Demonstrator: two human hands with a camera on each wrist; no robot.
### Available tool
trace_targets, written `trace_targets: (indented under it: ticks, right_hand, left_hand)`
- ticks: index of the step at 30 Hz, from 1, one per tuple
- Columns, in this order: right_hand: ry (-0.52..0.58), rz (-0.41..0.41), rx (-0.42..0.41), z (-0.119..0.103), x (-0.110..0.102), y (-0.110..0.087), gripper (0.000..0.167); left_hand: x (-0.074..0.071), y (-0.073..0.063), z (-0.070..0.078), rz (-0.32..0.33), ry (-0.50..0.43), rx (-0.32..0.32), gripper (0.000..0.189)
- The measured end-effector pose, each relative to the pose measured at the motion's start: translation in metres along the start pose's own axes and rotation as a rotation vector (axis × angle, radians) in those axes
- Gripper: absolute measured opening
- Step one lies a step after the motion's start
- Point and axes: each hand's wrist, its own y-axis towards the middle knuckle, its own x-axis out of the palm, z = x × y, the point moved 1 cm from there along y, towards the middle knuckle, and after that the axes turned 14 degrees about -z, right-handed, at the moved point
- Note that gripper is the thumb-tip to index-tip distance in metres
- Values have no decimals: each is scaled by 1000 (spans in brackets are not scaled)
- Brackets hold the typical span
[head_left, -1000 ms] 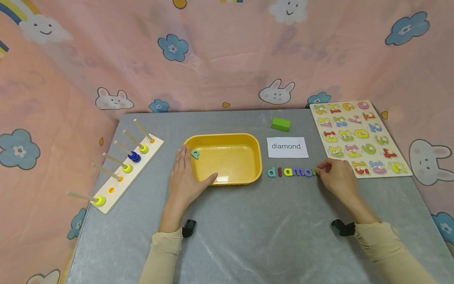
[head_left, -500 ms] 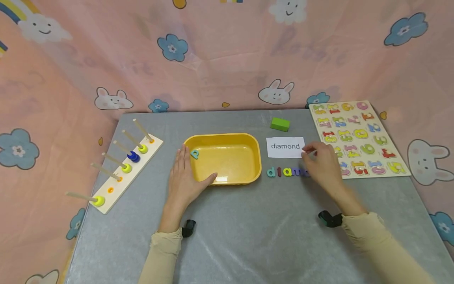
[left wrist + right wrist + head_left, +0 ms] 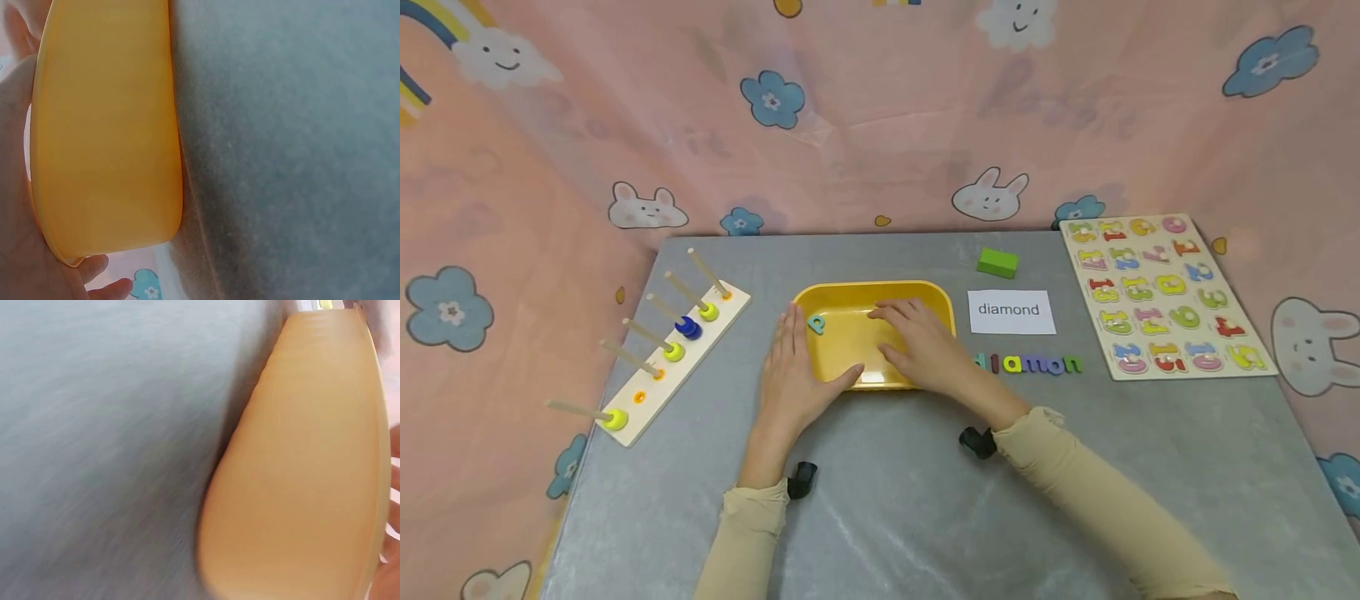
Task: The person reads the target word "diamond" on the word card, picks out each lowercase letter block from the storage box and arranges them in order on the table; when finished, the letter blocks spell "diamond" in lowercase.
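Observation:
My left hand point(image 3: 792, 375) rests along the left rim of the yellow tray point(image 3: 880, 286), fingers straight and thumb over the front edge. A teal letter point(image 3: 816, 324), like a d or p, lies inside the tray near those fingers. Above the tray's right half hovers my right hand point(image 3: 928, 350), fingers loosely spread with nothing seen in them. To the right, a row of coloured letters point(image 3: 1033, 364) ends in a green n point(image 3: 1072, 364); my right wrist partly covers its first teal letter. A white card point(image 3: 1011, 312) printed "diamond" lies above the row. Both wrist views show the tray's outer wall point(image 3: 112, 137).
A green block point(image 3: 997, 263) sits behind the card. At the right lies a number puzzle board point(image 3: 1101, 337). A white peg board point(image 3: 662, 392) with upright sticks and yellow and blue rings stands at the left. A patterned pink cloth point(image 3: 880, 125) hangs behind the grey table point(image 3: 880, 500).
My right hand has left the green n at the row's end and swung left, past the card, to above the tray. My left hand stays at the tray's rim.

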Motion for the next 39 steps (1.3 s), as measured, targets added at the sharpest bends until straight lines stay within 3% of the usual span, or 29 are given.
trace_targets:
  ticks: [6, 15, 22, 26, 32, 35, 39]
  right_hand:
    - [27, -260, 16, -8, 15, 33, 63]
    - [-24, -377, 39, -7, 30, 62, 74]
    - [-157, -385, 45, -10, 36, 70, 70]
    - [-138, -341, 61, -11, 35, 71, 56]
    - [-142, -233, 102, -6, 25, 66, 18]
    - [-179, -226, 145, 0, 19, 61, 18]
    - [-91, -222, 167, 6, 7, 49, 18]
  left_hand:
    - [0, 1, 0, 8, 24, -1, 134]
    - [-1, 2, 1, -10, 35, 4, 127]
    - [-2, 2, 1, -6, 31, 14, 124]
    - [-2, 1, 2, -9, 28, 10, 125]
    - [-1, 2, 2, -20, 23, 4, 127]
    - [0, 2, 1, -19, 15, 3, 127]
    - [0, 1, 1, -16, 9, 7, 127]
